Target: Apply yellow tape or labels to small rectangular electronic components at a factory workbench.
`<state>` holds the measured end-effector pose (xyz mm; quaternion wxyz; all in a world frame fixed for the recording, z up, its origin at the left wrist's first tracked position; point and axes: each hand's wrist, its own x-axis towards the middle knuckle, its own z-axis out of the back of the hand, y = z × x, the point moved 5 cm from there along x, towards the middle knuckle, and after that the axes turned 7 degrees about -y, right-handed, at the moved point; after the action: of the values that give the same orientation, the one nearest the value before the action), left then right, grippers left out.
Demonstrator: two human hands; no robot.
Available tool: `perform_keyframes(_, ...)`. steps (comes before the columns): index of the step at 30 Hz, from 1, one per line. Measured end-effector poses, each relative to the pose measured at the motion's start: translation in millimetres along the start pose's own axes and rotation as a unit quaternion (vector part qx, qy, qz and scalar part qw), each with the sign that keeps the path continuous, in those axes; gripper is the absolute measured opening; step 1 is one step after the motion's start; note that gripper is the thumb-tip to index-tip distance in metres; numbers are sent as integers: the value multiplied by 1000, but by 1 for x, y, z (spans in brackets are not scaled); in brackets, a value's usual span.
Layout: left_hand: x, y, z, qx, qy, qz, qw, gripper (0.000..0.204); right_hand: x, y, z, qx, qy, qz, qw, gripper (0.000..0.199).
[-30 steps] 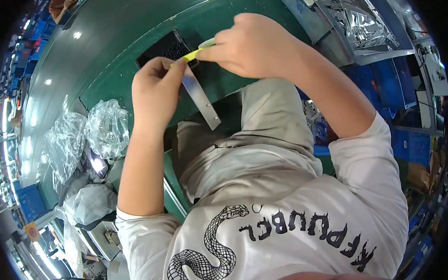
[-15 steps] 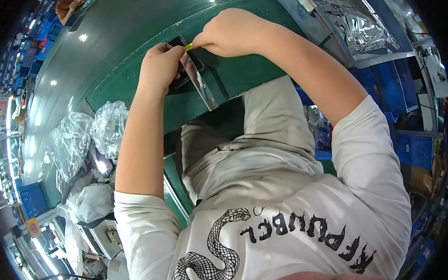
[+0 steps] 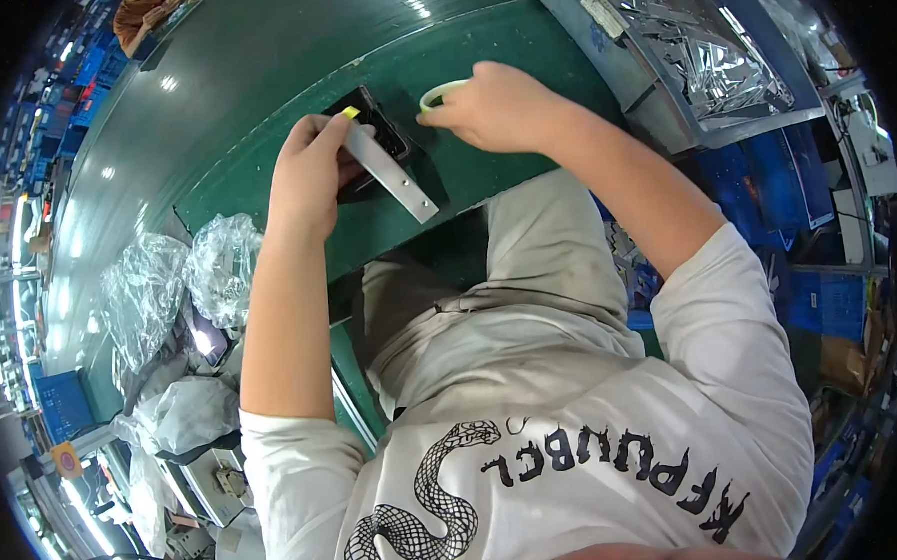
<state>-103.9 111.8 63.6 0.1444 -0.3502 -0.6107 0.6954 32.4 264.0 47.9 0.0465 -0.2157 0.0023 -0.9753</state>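
My left hand presses a long flat grey metal strip against a black flat device lying on the green work table. A small yellow tab sticks to the strip's far end, just by my fingertips. My right hand is a little to the right, fingers closed on a roll of pale yellow-green tape resting at the table surface.
Crumpled clear plastic bags lie at my left, with bagged parts and a blue crate below them. A grey tray with silver foil bags stands at the right. Blue bins are at the far right.
Both hands were together at the strip's yellow tab. My right hand has since moved away to the right with the tape roll, while my left hand stays on the strip and device.
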Motion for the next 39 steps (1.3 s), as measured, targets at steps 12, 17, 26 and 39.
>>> perform_keyframes(12,-80,16,36,-108,-50,-142,983,23,-50,48,22,50,-55,-7,997,40)
perform_keyframes(17,-103,30,-15,-117,103,-205,966,37,-68,103,29,401,10,-101,910,42)
perform_keyframes(26,-134,61,-96,-74,286,-149,944,24,-138,118,30,501,12,-213,839,27)
perform_keyframes(39,-114,80,-33,24,254,-110,961,49,-256,17,192,1,58,-395,917,19)
